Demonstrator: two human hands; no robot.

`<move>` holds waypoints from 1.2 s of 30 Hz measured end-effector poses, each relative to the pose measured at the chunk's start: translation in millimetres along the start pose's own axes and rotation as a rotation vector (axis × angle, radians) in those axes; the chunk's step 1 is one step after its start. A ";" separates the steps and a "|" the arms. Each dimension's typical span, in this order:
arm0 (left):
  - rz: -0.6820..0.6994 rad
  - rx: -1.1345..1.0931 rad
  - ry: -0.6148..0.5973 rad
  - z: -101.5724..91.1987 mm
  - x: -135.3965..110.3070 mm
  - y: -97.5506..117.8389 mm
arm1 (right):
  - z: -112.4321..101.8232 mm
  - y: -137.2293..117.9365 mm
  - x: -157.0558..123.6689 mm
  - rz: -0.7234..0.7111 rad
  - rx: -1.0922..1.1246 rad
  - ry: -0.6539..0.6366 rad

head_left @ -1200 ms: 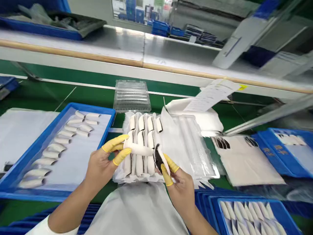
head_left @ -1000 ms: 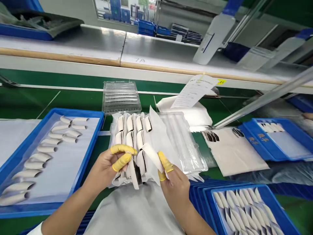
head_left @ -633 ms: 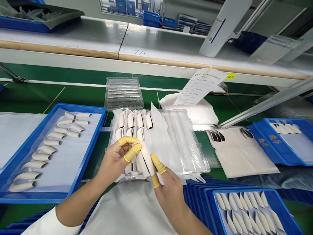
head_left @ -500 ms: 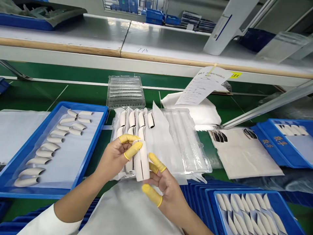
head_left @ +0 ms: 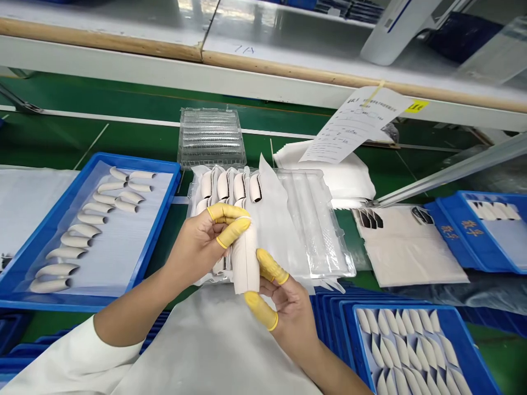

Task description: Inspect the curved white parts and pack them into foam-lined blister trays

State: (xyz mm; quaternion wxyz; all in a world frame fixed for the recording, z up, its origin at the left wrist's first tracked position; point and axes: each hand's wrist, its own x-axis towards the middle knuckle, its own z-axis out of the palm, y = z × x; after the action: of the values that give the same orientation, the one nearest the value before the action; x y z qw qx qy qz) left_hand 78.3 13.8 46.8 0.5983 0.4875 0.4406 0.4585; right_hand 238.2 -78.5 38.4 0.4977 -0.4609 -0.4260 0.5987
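Green tabletop (head_left: pixel 144 140); two white curved pieces (head_left: pixel 251 260) paired over tray (head_left: pixel 323 219), toward seven o'clock. Left hand (head_left: pixel 197 244): fingers clamped on top end; right hand (head_left: pixel 290 302): fingers apart, four o'clock. Best: light pinch, level ends.

"7A" is handwritten on the shelf (head_left: pixel 288 33). The paper (head_left: pixel 358 126) bears lines too small to read; marks on the yellow label (head_left: pixel 417 106) and orange characters on blue trays (head_left: pixel 486 258) are unclear.
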 end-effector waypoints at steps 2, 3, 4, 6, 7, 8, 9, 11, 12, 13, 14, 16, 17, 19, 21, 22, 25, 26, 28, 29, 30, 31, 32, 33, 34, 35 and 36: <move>0.031 0.045 -0.016 0.4 -0.3 1.0 | -0.2 -0.4 0.5 -0.017 0.003 0.005; 0.045 0.065 -0.027 0.7 -0.4 1.5 | -0.5 -0.3 0.6 -0.024 0.005 0.010; 0.055 0.079 -0.039 1.0 -0.4 1.9 | -0.7 -0.2 0.5 -0.031 0.005 0.014; 0.058 0.087 -0.049 1.8 -0.2 3.3 | -1.2 0.1 -0.6 -0.040 0.003 0.023; 0.045 0.081 -0.048 2.1 0.1 4.2 | -1.4 0.1 -1.4 -0.040 0.002 0.028; 0.023 0.072 -0.046 2.4 0.4 5.1 | -1.5 0.0 -2.5 -0.038 -0.001 0.031; -0.004 0.064 -0.042 2.6 0.8 6.0 | -1.8 -0.4 -3.5 -0.035 -0.005 0.032; -0.067 0.061 -0.034 2.3 2.5 7.2 | -2.5 -1.8 -5.3 -0.024 -0.025 0.014; -0.099 0.065 -0.031 1.9 3.8 7.2 | -3.0 -2.8 -5.7 -0.022 -0.042 -0.006; -0.132 0.068 -0.030 1.4 5.4 6.7 | -3.7 -4.0 -5.8 -0.024 -0.065 -0.026; -0.165 0.067 -0.033 1.0 7.5 5.5 | -4.5 -5.4 -5.5 -0.026 -0.096 -0.044; -0.237 0.041 -0.059 0.5 12.1 0.9 | -6.3 -8.4 -3.8 -0.033 -0.174 -0.054; -0.275 0.017 -0.081 0.7 14.4 -2.3 | -7.2 -10.1 -2.5 -0.033 -0.215 -0.049; -0.352 -0.048 -0.128 1.8 18.0 -10.1 | -8.4 -13.8 0.6 -0.029 -0.284 -0.032; -0.427 -0.115 -0.148 4.2 19.6 -17.6 | -8.5 -17.6 3.7 -0.025 -0.327 -0.013; -0.463 -0.143 -0.146 5.6 19.7 -20.6 | -8.1 -19.3 5.0 -0.019 -0.340 -0.002; -0.544 -0.197 -0.120 9.7 18.9 -25.4 | -5.8 -22.8 8.0 0.015 -0.360 0.032; -0.560 -0.208 -0.113 10.7 18.6 -25.8 | -5.0 -23.4 8.7 0.030 -0.361 0.037; -0.582 -0.223 -0.104 11.8 18.2 -26.0 | -3.9 -23.9 9.6 0.051 -0.363 0.042; -0.591 -0.226 -0.100 11.9 18.1 -26.0 | -3.6 -24.0 9.8 0.057 -0.364 0.041; -0.598 -0.228 -0.099 11.9 17.9 -26.2 | -3.5 -24.1 10.0 0.063 -0.367 0.039; -0.601 -0.229 -0.098 11.8 17.5 -26.5 | -3.4 -24.3 10.1 0.067 -0.373 0.037; -0.600 -0.230 -0.100 11.7 16.9 -26.9 | -3.3 -24.3 10.0 0.070 -0.380 0.035; -0.593 -0.232 -0.102 11.7 15.8 -27.4 | -3.1 -24.3 9.8 0.071 -0.388 0.032; -0.581 -0.238 -0.103 11.7 14.4 -27.8 | -2.9 -24.0 9.4 0.070 -0.394 0.025; -0.565 -0.247 -0.101 11.8 12.7 -28.2 | -2.5 -23.4 8.7 0.065 -0.395 0.018; -0.548 -0.256 -0.091 11.8 10.8 -28.4 | -2.0 -22.4 7.9 0.060 -0.389 0.003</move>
State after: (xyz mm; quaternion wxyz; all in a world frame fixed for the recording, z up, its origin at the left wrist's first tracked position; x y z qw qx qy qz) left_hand 95.3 19.3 19.5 0.7754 0.2912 0.4670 0.3097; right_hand 244.0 -67.4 58.7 0.3817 -0.5618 -0.5191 0.5189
